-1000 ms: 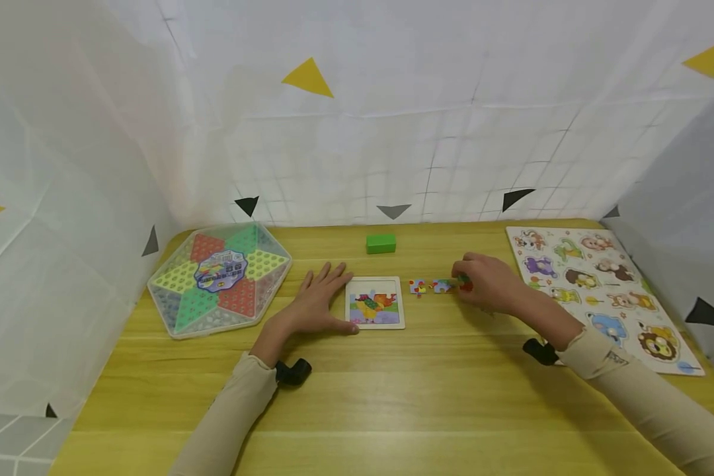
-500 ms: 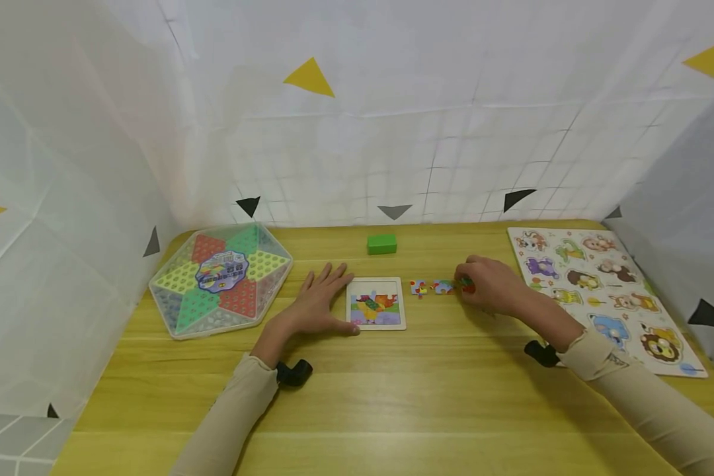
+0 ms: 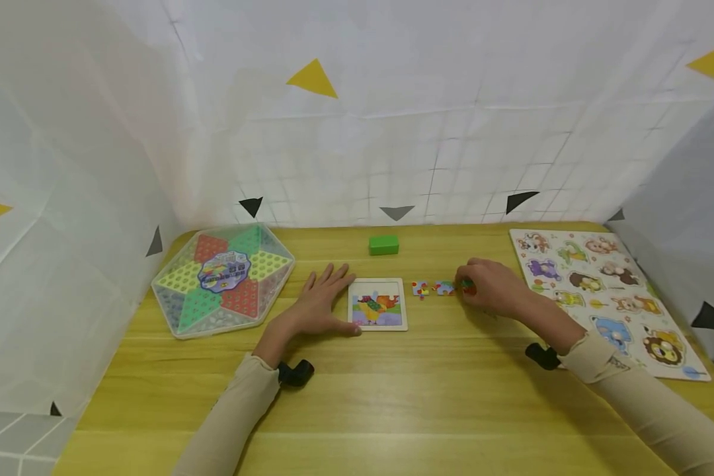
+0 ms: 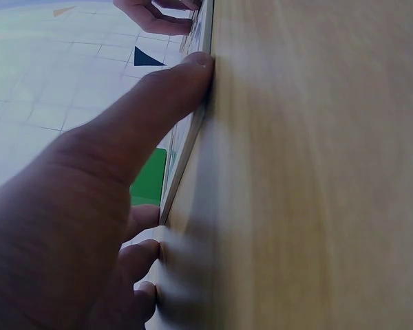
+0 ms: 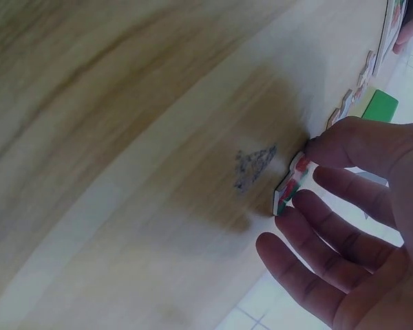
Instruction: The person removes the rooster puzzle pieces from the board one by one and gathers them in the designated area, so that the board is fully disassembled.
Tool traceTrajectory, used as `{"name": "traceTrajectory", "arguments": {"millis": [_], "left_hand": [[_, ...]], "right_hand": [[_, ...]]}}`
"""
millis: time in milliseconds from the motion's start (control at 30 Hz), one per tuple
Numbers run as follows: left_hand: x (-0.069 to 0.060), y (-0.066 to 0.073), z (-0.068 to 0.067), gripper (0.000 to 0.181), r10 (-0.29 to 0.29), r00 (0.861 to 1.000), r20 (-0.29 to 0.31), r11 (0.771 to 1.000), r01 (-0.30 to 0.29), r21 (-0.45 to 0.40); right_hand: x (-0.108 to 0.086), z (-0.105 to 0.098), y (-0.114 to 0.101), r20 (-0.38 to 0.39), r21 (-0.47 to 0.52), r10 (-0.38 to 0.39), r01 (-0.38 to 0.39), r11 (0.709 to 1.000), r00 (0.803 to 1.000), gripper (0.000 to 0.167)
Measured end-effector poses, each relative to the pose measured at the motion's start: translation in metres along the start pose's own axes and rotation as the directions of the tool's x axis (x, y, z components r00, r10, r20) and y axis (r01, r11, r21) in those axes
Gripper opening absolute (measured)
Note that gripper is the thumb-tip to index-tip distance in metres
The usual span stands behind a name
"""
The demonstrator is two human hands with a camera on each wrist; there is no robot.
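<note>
A small square puzzle tray holds rooster-picture pieces in its lower part, with a bare strip above. My left hand lies spread beside it, thumb on its lower left edge and a fingertip at its upper left. Right of the tray sit two loose puzzle pieces, one with red and yellow and one mostly blue. My right hand holds a red-and-green piece by its ends at the tabletop; in the right wrist view that piece shows between thumb and fingers.
A green block stands behind the tray. The hexagonal game board is at left, under a clear cover. At right, partly beside my right forearm, lies a large animal puzzle board. White sheeting borders the table's back and sides.
My right hand has come down slightly with the red-and-green piece, which shows flatter beside the blue one. The left hand keeps its place on the tray. The head view has shifted a little.
</note>
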State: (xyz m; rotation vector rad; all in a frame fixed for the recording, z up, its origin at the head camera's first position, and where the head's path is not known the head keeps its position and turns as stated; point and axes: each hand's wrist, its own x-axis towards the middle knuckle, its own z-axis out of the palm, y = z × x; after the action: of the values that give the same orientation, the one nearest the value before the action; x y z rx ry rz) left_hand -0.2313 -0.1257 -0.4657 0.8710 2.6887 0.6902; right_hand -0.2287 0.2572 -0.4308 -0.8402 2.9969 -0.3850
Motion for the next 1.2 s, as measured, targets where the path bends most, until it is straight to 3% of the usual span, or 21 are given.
{"name": "traceTrajectory", "arguments": {"millis": [533,867,1200], "left_hand": [[0.0,0.001,0.0,0.112,-0.004,1.0,0.002,1.0,0.004,-0.002],[0.002,0.001,0.0,0.112,-0.001,1.0,0.002,1.0,0.001,0.003],[0.001,0.0,0.0,0.114,-0.014,1.0,0.01,1.0,0.014,0.007]], "right_hand": [[0.0,-0.002,-0.002,-0.037,-0.007,-0.045,0.044,0.999,0.998,0.018],[0.006,-0.01,-0.02,-0.058,0.029,-0.057,0.058,0.998,0.997,0.023],[0.021,-0.006,-0.037,-0.055,0.063,-0.083,0.086,0.994,0.995,0.026]]}}
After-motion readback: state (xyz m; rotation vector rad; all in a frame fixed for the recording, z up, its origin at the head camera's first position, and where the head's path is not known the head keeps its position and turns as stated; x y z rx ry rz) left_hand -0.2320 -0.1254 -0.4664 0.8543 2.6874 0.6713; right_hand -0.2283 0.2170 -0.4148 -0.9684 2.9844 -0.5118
